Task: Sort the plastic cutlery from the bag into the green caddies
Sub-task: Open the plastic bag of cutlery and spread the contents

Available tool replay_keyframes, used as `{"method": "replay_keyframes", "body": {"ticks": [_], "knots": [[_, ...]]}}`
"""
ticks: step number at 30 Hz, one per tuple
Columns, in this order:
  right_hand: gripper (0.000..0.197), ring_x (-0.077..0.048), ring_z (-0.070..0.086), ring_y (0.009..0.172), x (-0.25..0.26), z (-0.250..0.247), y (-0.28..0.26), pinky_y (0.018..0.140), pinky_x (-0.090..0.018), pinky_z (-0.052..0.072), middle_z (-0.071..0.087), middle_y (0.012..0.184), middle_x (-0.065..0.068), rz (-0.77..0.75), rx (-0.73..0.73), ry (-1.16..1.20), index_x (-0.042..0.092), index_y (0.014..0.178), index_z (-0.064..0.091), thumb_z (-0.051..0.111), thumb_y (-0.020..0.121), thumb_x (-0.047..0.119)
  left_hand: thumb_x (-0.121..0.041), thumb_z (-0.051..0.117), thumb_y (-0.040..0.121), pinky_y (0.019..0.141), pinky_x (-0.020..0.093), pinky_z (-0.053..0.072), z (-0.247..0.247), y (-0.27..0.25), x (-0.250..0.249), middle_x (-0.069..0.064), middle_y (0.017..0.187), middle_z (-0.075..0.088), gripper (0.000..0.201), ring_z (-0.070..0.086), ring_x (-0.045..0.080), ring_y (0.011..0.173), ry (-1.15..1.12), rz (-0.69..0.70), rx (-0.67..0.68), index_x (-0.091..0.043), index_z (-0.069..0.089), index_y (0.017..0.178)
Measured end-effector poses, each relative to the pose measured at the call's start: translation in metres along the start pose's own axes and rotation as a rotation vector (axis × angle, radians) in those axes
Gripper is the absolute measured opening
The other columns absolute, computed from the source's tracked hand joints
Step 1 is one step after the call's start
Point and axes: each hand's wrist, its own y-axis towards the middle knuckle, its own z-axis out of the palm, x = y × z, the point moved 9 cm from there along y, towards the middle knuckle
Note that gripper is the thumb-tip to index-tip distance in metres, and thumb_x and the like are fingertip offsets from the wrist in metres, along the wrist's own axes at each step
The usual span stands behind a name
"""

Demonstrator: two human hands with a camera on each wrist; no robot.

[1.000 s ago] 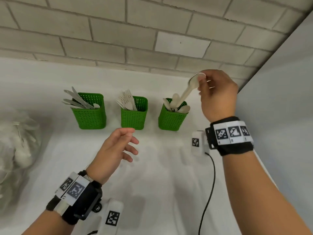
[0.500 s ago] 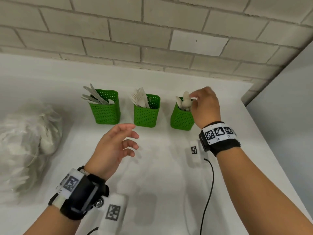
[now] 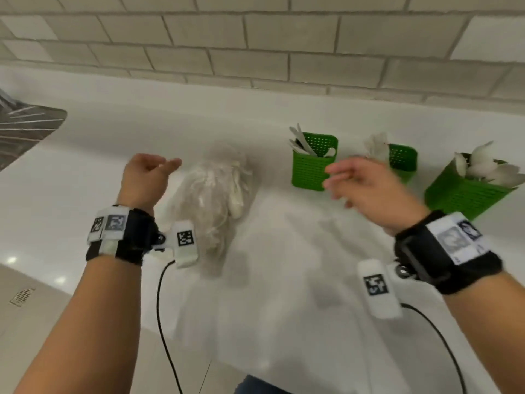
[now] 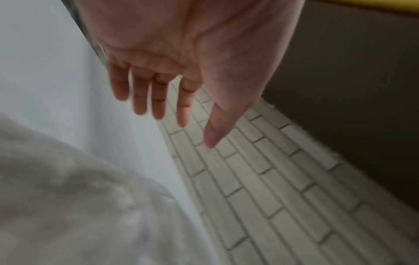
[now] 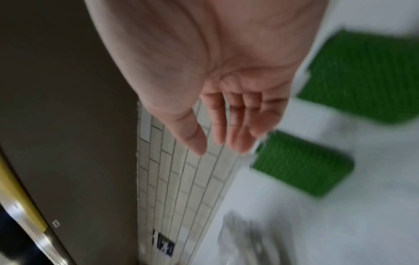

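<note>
A clear plastic bag (image 3: 211, 191) of white cutlery lies on the white counter, left of three green caddies. The left caddy (image 3: 311, 166) holds knives, the middle caddy (image 3: 403, 160) forks, the right caddy (image 3: 466, 191) spoons. My left hand (image 3: 147, 177) hovers just left of the bag, empty, fingers loose; the left wrist view shows its fingers (image 4: 158, 100) straight above the bag (image 4: 79, 206). My right hand (image 3: 360, 183) hangs in front of the left and middle caddies, empty, its fingers (image 5: 233, 125) relaxed and blurred.
A tiled wall (image 3: 255, 44) runs behind the counter. A metal drainer (image 3: 22, 129) sits at the far left. The counter's front edge (image 3: 176, 325) drops to a tiled floor. Cables (image 3: 164, 322) trail from both wrist units.
My right hand let the spoon go into the right caddy and has swung left, empty. My left hand moved left to beside the bag. The head view has turned left.
</note>
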Motion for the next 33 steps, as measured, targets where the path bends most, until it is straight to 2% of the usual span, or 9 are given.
{"method": "replay_keyframes", "body": {"ticks": [3, 7, 11, 13, 15, 17, 21, 29, 33], "knots": [[0.045, -0.019, 0.064, 0.086, -0.009, 0.083, 0.014, 0.069, -0.032, 0.052, 0.061, 0.111, -0.012, 0.171, 0.158, 0.075, 0.009, 0.128, 0.050, 0.067, 0.089, 0.023, -0.061, 0.076, 0.069, 0.090, 0.039, 0.043, 0.012, 0.016, 0.043, 0.010, 0.130, 0.055, 0.080, 0.054, 0.028, 0.114, 0.264, -0.168, 0.190, -0.018, 0.048, 0.129], [0.076, -0.026, 0.060, 0.109, -0.019, 0.156, 0.032, 0.084, -0.042, 0.056, 0.051, 0.131, -0.012, 0.351, 0.205, 0.145, 0.014, 0.145, 0.028, 0.070, 0.086, 0.040, -0.070, 0.078, 0.057, 0.097, 0.048, 0.047, 0.032, 0.012, 0.068, 0.007, 0.126, 0.056, 0.103, 0.058, 0.029, 0.111, 0.301, -0.228, 0.404, -0.020, 0.039, 0.139], [0.091, -0.021, 0.066, 0.101, -0.027, 0.206, 0.035, 0.072, -0.042, 0.061, 0.058, 0.127, 0.001, 0.369, 0.267, 0.148, 0.026, 0.130, 0.034, 0.083, 0.060, 0.057, -0.060, 0.085, 0.056, 0.085, 0.045, 0.056, 0.045, 0.006, 0.066, 0.005, 0.101, 0.071, 0.076, 0.071, 0.025, 0.087, 0.188, -0.202, 0.509, -0.014, 0.057, 0.111], [0.108, -0.017, 0.062, 0.109, -0.030, 0.213, 0.035, 0.080, -0.035, 0.058, 0.054, 0.133, 0.004, 0.324, 0.245, 0.105, 0.031, 0.139, 0.026, 0.087, 0.053, 0.054, -0.047, 0.085, 0.066, 0.083, 0.046, 0.057, 0.052, -0.003, 0.063, 0.008, 0.091, 0.075, 0.054, 0.073, 0.028, 0.082, 0.100, -0.213, 0.588, -0.010, 0.066, 0.100], [0.116, -0.014, 0.049, 0.125, -0.032, 0.210, 0.032, 0.094, -0.027, 0.047, 0.041, 0.143, 0.006, 0.284, 0.206, 0.072, 0.024, 0.147, 0.016, 0.090, 0.059, 0.040, -0.035, 0.083, 0.072, 0.083, 0.049, 0.058, 0.059, -0.017, 0.059, 0.013, 0.092, 0.076, 0.047, 0.074, 0.031, 0.083, -0.004, -0.236, 0.654, -0.003, 0.068, 0.104], [0.112, -0.013, 0.043, 0.126, -0.038, 0.201, 0.025, 0.091, -0.023, 0.044, 0.035, 0.145, 0.007, 0.295, 0.183, 0.116, 0.022, 0.148, 0.015, 0.090, 0.064, 0.027, -0.027, 0.079, 0.078, 0.082, 0.048, 0.058, 0.067, -0.033, 0.051, 0.015, 0.096, 0.075, 0.041, 0.073, 0.033, 0.087, -0.070, -0.228, 0.718, 0.000, 0.067, 0.107], [0.108, -0.010, 0.044, 0.126, -0.044, 0.161, 0.005, 0.097, -0.030, 0.049, 0.037, 0.143, 0.010, 0.253, 0.115, 0.131, 0.027, 0.142, 0.020, 0.091, 0.060, 0.028, -0.020, 0.072, 0.084, 0.082, 0.044, 0.058, 0.093, -0.070, 0.028, 0.015, 0.102, 0.074, 0.035, 0.072, 0.032, 0.093, -0.182, -0.205, 0.852, -0.001, 0.064, 0.113], [0.099, -0.006, 0.054, 0.122, -0.054, 0.036, -0.055, 0.103, -0.038, 0.047, 0.053, 0.135, 0.011, 0.144, -0.057, 0.151, 0.024, 0.142, 0.032, 0.090, 0.061, 0.025, -0.036, 0.061, 0.091, 0.094, 0.042, 0.050, 0.169, -0.151, -0.032, 0.011, 0.115, 0.071, 0.042, 0.068, 0.027, 0.106, -0.277, -0.080, 1.116, -0.007, 0.063, 0.121], [0.092, -0.004, 0.056, 0.120, -0.086, 0.003, -0.086, 0.104, -0.036, 0.047, 0.056, 0.133, 0.011, 0.184, -0.053, 0.175, 0.023, 0.142, 0.035, 0.088, 0.067, 0.020, -0.041, 0.055, 0.095, 0.101, 0.046, 0.046, 0.207, -0.200, -0.028, 0.011, 0.124, 0.067, 0.047, 0.064, 0.028, 0.115, -0.319, -0.152, 1.213, -0.013, 0.054, 0.132]]}}
